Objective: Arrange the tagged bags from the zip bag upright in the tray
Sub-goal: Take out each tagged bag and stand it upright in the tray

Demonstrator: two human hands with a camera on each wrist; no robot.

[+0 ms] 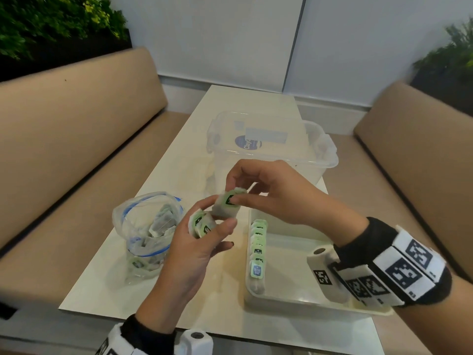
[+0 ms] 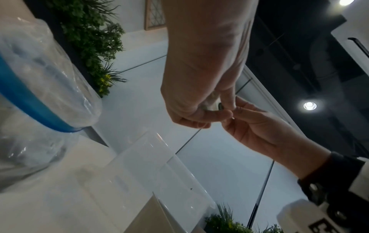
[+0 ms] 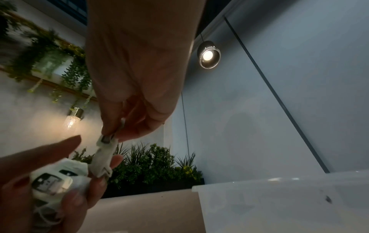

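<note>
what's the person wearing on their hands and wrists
Both hands, left hand and right hand, are bare, no gloves. Each wrist has a black cuff carrying white blocks printed with black square tracking markers, and a small white camera housing with a round dark lens. Fingernails look dark-painted.

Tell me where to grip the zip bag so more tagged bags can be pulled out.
Grip the zip bag low on its body, from its left side. It stands slumped with the blue-zip mouth open upward, so a low hold steadies it and leaves the mouth free. Both hands are busy now with tagged bags.
</note>
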